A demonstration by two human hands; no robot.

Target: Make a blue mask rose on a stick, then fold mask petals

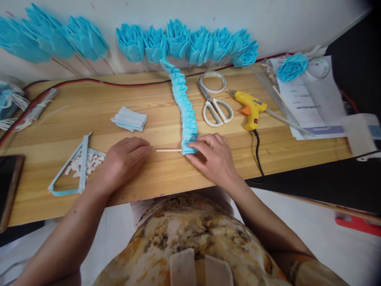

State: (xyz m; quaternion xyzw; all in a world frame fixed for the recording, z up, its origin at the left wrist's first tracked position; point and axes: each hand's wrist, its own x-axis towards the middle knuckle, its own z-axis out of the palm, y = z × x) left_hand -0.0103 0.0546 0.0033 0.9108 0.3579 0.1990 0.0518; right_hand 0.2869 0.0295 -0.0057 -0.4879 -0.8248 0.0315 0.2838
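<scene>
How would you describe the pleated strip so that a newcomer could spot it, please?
On the wooden table, look between the stack of pieces and the scissors. There the strip stretches from near the blue flowers to the right hand. Unlike those bunched flowers, it is a long zigzag band.

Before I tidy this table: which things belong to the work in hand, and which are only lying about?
Seemingly in the work:
thin stick, in the left hand
pleated blue strip, in the right hand
yellow glue gun, perhaps

Seemingly lying about:
smartphone
red-and-black cable
printed sheets
</scene>
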